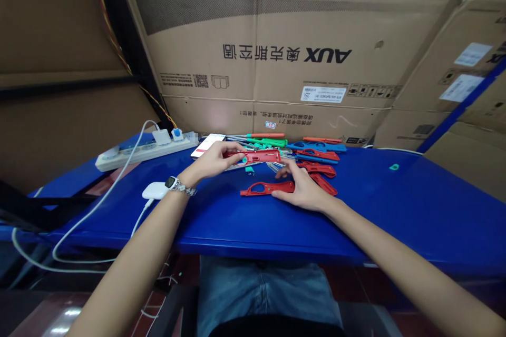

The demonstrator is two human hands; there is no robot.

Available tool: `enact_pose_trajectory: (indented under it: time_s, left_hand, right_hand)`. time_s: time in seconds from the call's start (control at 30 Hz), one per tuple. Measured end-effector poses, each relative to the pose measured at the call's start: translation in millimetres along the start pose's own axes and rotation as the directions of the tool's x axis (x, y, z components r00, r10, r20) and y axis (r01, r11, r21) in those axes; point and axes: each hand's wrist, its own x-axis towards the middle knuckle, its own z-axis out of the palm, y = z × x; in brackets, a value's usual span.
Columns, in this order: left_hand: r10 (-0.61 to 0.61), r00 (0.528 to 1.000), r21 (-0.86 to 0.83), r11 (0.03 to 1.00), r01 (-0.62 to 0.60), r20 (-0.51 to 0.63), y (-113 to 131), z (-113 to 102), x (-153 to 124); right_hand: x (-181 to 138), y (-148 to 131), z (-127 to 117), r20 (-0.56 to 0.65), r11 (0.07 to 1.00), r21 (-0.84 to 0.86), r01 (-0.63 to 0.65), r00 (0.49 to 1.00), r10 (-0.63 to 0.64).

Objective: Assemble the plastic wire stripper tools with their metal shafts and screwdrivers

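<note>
My left hand (218,160), with a watch on its wrist, is closed on a long red plastic casing half (263,156). A small green piece shows in the casing by my thumb. My right hand (301,187) is just to the right, thumb and fingers apart. Its thumb is at a second red casing half (263,188) with an oval opening, which lies on the table; whether they touch I cannot tell. Its index finger is near the right end of the held casing. More red casing pieces (322,169) lie beyond my right hand.
Behind my hands on the blue table (395,210) lie green handles (272,142), blue casings (316,146) and thin metal rods. A phone (208,144), power strip (146,151) and white charger (155,190) with cables are left. Cardboard (276,26) walls the back.
</note>
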Motion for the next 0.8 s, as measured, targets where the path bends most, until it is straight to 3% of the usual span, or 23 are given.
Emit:
enact_pose_trajectory:
  time_s: [0.17, 0.27, 0.43, 0.53, 0.63, 0.7, 0.8]
  left_hand:
    - [-0.018, 0.996, 0.012, 1.0, 0.017, 0.084, -1.5, 0.4, -0.7]
    - [-0.015, 0.997, 0.011, 1.0, 0.014, 0.081, 1.0, -0.7, -1.6]
    - [-0.053, 0.985, -0.025, 0.998, 0.057, 0.162, 1.1, -5.4, -3.6]
    - [-0.088, 0.94, 0.011, 0.996, 0.089, 0.328, -1.1, 0.8, -5.0]
    - [-0.134, 0.867, 0.043, 0.991, 0.129, 0.481, -1.5, 13.0, -6.2]
    - [-0.146, 0.837, 0.044, 0.989, 0.145, 0.528, 0.8, 20.3, -7.2]
    - [-0.151, 0.839, 0.091, 0.989, 0.121, 0.522, 8.3, 25.6, -9.2]
  right_hand:
    - [1.9, -4.4, -1.8, 0.088, 0.995, -0.055, 0.081, 0.993, -0.076]
    - [5.2, -0.1, -3.8, 0.004, 0.995, 0.041, 0.087, 0.996, -0.087]
    - [11.1, 26.8, -14.5, -0.197, 0.977, 0.215, 0.006, 0.98, 0.037]
    - [13.1, 40.1, -17.6, -0.25, 0.975, 0.222, -0.026, 0.965, 0.082]
    - [13.7, 41.7, -15.7, -0.257, 0.978, 0.208, -0.035, 0.962, 0.089]
    - [13.5, 37.3, -13.7, -0.254, 0.982, 0.187, -0.032, 0.964, 0.079]
    - [12.6, 28.3, -12.1, -0.229, 0.987, 0.156, -0.029, 0.971, 0.065]
